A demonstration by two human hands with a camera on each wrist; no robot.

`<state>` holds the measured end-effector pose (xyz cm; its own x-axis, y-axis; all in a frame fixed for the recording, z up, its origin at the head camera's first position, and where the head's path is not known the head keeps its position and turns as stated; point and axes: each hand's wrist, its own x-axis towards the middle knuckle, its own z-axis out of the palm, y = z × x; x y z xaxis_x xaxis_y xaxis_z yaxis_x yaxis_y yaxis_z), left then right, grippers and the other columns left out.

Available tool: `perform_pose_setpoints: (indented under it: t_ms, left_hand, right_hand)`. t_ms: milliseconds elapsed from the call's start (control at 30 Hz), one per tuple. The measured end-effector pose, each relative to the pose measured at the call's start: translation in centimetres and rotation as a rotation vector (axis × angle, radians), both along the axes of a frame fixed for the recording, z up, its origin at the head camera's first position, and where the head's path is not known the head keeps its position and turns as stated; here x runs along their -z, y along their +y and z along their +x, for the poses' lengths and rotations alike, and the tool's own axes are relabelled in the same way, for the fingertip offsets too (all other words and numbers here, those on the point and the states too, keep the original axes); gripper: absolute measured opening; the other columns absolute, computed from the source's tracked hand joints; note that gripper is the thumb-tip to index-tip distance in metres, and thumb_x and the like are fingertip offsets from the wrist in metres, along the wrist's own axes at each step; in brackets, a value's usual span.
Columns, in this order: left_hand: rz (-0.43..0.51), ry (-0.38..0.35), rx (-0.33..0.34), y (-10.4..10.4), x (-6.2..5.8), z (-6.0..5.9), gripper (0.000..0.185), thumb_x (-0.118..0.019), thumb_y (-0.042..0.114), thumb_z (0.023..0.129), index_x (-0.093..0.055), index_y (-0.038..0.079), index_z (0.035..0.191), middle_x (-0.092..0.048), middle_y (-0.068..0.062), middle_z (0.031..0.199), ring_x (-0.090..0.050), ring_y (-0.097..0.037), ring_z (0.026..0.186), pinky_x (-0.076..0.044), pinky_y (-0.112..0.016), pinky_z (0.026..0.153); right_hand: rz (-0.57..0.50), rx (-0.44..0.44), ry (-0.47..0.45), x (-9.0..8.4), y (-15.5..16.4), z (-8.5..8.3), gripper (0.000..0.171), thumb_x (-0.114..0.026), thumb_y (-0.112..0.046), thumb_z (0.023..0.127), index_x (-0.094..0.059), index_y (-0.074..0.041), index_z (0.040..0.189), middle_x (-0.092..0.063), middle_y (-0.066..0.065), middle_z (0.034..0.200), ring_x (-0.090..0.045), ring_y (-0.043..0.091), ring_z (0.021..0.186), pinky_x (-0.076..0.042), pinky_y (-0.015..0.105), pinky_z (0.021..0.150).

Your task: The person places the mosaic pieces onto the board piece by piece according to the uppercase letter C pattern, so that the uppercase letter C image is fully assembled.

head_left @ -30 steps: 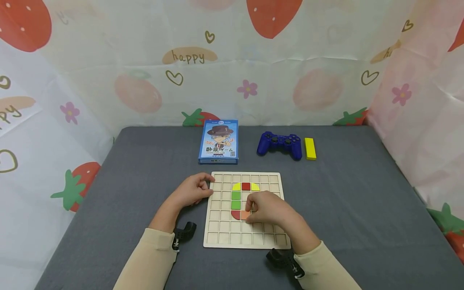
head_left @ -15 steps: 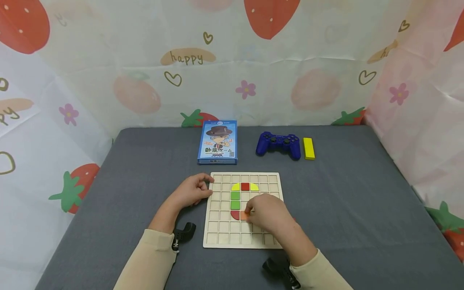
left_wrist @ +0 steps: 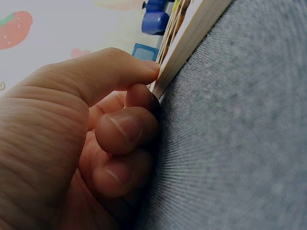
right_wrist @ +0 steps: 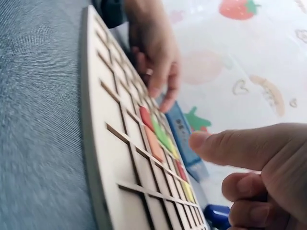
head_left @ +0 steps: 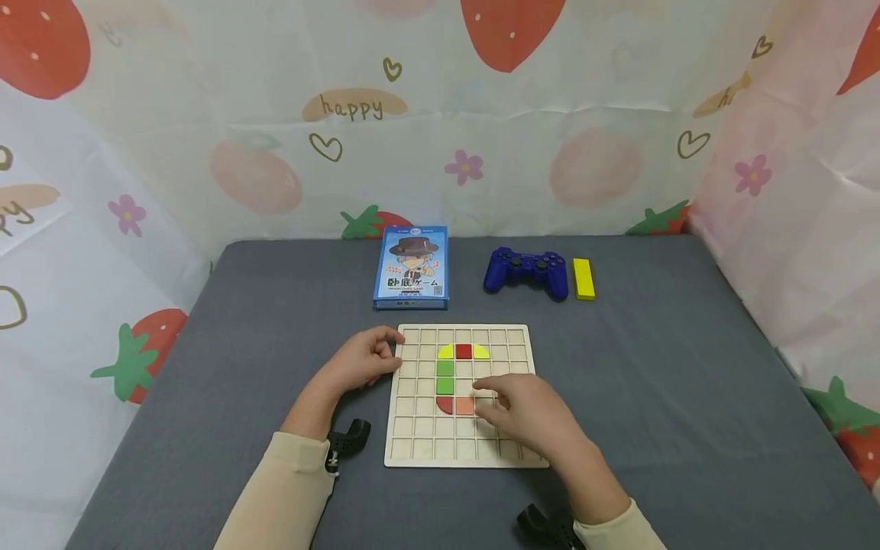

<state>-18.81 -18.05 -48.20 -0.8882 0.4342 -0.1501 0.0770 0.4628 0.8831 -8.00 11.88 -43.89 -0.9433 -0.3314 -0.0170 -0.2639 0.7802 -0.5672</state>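
Observation:
A wooden grid board lies on the grey table. In its cells sit a yellow quarter, a red square and another yellow quarter in one row. Below them are two green squares, then a red quarter beside an orange square. My left hand holds the board's upper left edge, thumb on top and fingers curled against the side. My right hand hovers over the board just right of the orange square, fingers relaxed and holding nothing; its thumb sticks out above the cells.
At the back of the table are a blue card box, a blue game controller and a yellow block. Strawberry-print cloth walls close in the back and both sides. Bare grey table lies to the left and right of the board.
My right hand has lifted off the orange square and drawn back to the lower right, leaving the square uncovered in its cell. The left hand has stayed on the board's edge.

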Motion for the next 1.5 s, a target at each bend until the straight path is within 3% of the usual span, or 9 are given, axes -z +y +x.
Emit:
perform_pose_setpoints:
  t_ms: [100,367,633,900,1200,1500]
  left_hand:
    - [-0.001,-0.003,-0.004,0.0,0.0,0.1,0.037,-0.070,0.011,0.095,-0.060,0.003,0.130,-0.055,-0.003,0.065,-0.041,-0.015,0.043,-0.034,-0.031,0.043]
    - [-0.002,-0.015,-0.014,0.0,0.2,0.2,0.036,-0.070,0.011,0.095,-0.060,0.004,0.129,-0.055,-0.003,0.065,-0.040,-0.016,0.043,-0.033,-0.031,0.043]
    - [0.003,-0.014,-0.011,0.0,0.1,0.2,0.036,-0.070,0.011,0.096,-0.060,0.004,0.130,-0.055,-0.004,0.065,-0.041,-0.016,0.043,-0.034,-0.031,0.043]
    - [-0.001,0.000,-0.009,0.0,0.0,0.1,0.037,-0.070,0.011,0.096,-0.060,0.003,0.130,-0.055,-0.004,0.065,-0.041,-0.015,0.043,-0.034,-0.032,0.043]
    - [-0.007,-0.007,-0.015,0.1,0.0,0.2,0.038,-0.071,0.011,0.096,-0.060,0.003,0.131,-0.055,-0.004,0.066,-0.041,-0.015,0.043,-0.034,-0.031,0.043]
    - [-0.003,-0.004,-0.015,0.1,-0.1,0.1,0.037,-0.071,0.012,0.096,-0.060,0.003,0.130,-0.055,-0.004,0.065,-0.041,-0.016,0.043,-0.035,-0.032,0.043]
  right_hand:
    - [-0.052,0.034,0.008,-0.4,1.0,0.5,0.031,-0.079,-0.026,0.092,-0.077,-0.017,0.121,-0.041,-0.007,0.057,-0.034,0.008,0.052,-0.030,0.029,0.054]
    - [-0.171,0.141,-0.011,-1.4,3.9,1.4,0.023,-0.079,-0.022,0.092,-0.078,-0.015,0.114,-0.038,-0.006,0.060,-0.034,0.010,0.053,-0.031,0.028,0.052]
    - [-0.183,0.221,-0.060,-1.2,7.5,1.8,0.024,-0.078,-0.023,0.094,-0.076,-0.012,0.115,-0.041,-0.004,0.062,-0.037,0.012,0.053,-0.034,0.028,0.051]
    - [-0.163,0.169,-0.240,0.1,9.5,1.9,0.034,-0.082,-0.015,0.088,-0.074,-0.009,0.120,-0.049,-0.002,0.071,-0.043,0.014,0.061,-0.035,0.029,0.056]
    - [-0.067,0.197,-0.235,1.4,8.7,2.0,0.021,-0.083,-0.018,0.088,-0.080,-0.018,0.108,-0.046,-0.002,0.065,-0.045,0.016,0.063,-0.035,0.032,0.062]
    - [-0.037,0.161,-0.178,0.6,9.2,1.8,0.018,-0.082,-0.023,0.089,-0.078,-0.018,0.105,-0.047,-0.003,0.067,-0.043,0.014,0.062,-0.034,0.031,0.060]
